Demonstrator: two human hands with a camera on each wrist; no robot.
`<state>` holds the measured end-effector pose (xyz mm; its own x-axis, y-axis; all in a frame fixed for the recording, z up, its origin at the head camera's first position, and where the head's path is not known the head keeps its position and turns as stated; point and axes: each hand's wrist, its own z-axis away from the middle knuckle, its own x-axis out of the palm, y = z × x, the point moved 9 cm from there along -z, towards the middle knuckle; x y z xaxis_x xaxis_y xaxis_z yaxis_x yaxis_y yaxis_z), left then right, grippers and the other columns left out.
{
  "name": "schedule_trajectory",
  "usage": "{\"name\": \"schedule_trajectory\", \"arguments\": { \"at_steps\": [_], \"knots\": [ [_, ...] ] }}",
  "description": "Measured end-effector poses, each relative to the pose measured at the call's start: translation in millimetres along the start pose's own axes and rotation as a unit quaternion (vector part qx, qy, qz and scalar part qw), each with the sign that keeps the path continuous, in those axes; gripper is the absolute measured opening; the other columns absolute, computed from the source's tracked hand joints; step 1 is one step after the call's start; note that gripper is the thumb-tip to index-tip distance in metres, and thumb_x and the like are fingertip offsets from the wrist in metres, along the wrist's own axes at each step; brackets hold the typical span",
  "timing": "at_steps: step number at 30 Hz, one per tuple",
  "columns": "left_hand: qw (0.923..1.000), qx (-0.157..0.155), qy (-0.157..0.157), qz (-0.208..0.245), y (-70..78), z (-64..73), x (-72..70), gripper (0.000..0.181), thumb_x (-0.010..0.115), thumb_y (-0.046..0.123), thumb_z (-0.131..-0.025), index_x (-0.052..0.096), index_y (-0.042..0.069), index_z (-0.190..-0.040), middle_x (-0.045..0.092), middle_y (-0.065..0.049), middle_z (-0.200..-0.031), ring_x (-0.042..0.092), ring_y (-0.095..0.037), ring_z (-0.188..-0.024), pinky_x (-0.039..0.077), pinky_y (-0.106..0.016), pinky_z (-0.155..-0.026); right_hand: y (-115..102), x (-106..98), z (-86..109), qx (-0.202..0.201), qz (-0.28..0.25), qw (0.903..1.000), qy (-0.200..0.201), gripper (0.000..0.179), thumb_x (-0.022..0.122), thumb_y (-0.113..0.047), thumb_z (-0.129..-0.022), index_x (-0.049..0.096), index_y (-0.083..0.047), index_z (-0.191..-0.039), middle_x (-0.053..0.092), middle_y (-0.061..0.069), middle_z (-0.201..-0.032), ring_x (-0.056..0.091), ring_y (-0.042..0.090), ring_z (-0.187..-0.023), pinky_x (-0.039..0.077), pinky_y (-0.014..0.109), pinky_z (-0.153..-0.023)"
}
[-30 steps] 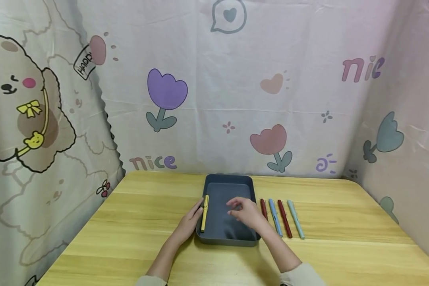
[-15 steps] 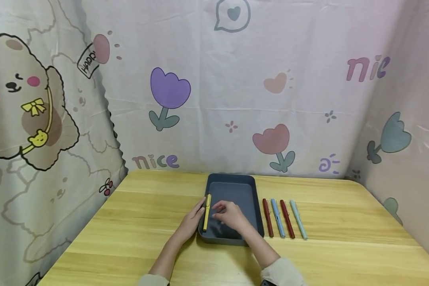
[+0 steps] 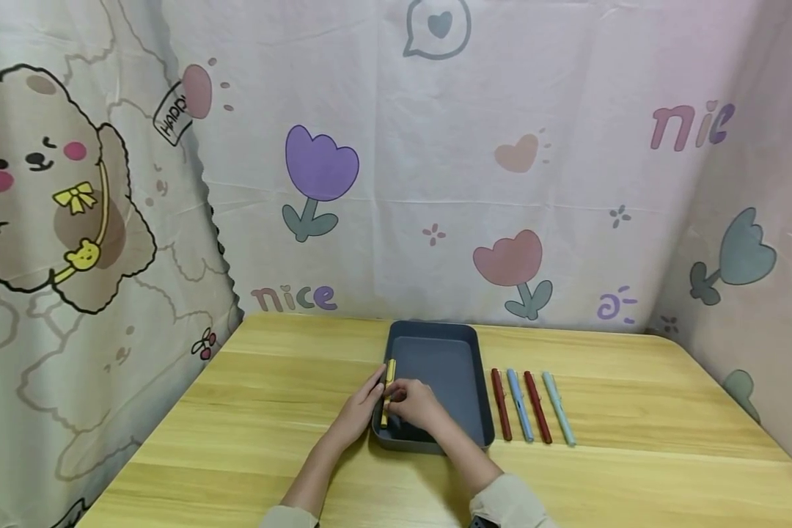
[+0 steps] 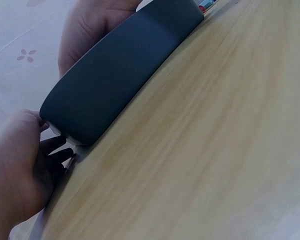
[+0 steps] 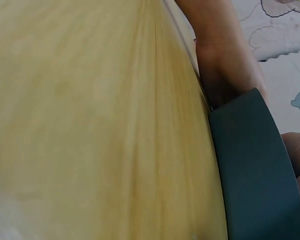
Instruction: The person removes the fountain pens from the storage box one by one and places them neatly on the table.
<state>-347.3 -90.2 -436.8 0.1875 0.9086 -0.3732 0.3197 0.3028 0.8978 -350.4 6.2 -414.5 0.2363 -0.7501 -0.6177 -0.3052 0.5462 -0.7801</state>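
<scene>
A yellow pen [image 3: 391, 371] lies lengthwise along the left wall inside a dark grey rectangular tray [image 3: 442, 367]. My right hand [image 3: 414, 405] reaches into the tray from the right, its bent fingers and thumb on the pen's middle and covering part of it. My left hand [image 3: 359, 411] rests against the tray's outer left side, fingers stretched along the wall. In the left wrist view that left hand [image 4: 20, 170] touches the end of the tray [image 4: 120, 70]. The tray wall [image 5: 255, 165] hides the pen in the right wrist view.
Right of the tray several pens lie in a row: a dark red pen [image 3: 501, 405], a light blue pen [image 3: 520, 405], another dark red pen [image 3: 537, 407] and a pale teal pen [image 3: 559, 408]. A patterned curtain [image 3: 409, 161] stands behind the wooden table [image 3: 290, 367].
My right hand has moved left across the tray, from its right half onto the yellow pen. My left hand keeps its place at the tray's side. The head view has shifted slightly.
</scene>
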Motion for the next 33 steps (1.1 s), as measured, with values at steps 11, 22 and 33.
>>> {"name": "schedule_trajectory", "arguments": {
  "at_steps": [11,22,33],
  "knots": [
    [0.9995,-0.03,0.0,0.011,-5.4,-3.8,2.0,0.047,0.035,0.023,-0.102,0.027,0.007,-0.145,0.026,-0.022,-0.144,0.025,-0.041,-0.129,0.023,-0.057,-0.099,1.1,-4.6,1.4,-0.007,0.051,0.9986,0.008,0.013,0.068,-0.009,-0.082,0.067,-0.007,-0.095,0.058,-0.002,-0.067,0.051,0.011,-0.051,0.042,0.026,-0.047],
    [0.9996,-0.027,0.01,-0.001,-6.7,-2.9,0.3,0.047,0.037,0.027,-0.101,0.03,0.011,-0.145,0.029,-0.016,-0.145,0.026,-0.038,-0.129,0.023,-0.055,-0.101,-6.3,0.5,1.3,-0.035,0.161,0.9859,0.033,0.013,0.074,-0.017,-0.078,0.066,-0.009,-0.084,0.045,-0.003,-0.067,0.043,0.011,-0.058,0.037,0.025,-0.05],
    [0.9993,-0.034,-0.004,0.013,-8.8,-3.3,1.5,0.048,0.035,0.026,-0.102,0.026,0.013,-0.146,0.024,-0.016,-0.147,0.022,-0.037,-0.131,0.022,-0.054,-0.101,-2.3,-3.7,4.9,0.023,0.179,0.983,0.035,0.016,0.077,-0.008,-0.074,0.066,-0.008,-0.085,0.049,0.006,-0.078,0.047,0.018,-0.063,0.044,0.031,-0.055]
  ]
}}
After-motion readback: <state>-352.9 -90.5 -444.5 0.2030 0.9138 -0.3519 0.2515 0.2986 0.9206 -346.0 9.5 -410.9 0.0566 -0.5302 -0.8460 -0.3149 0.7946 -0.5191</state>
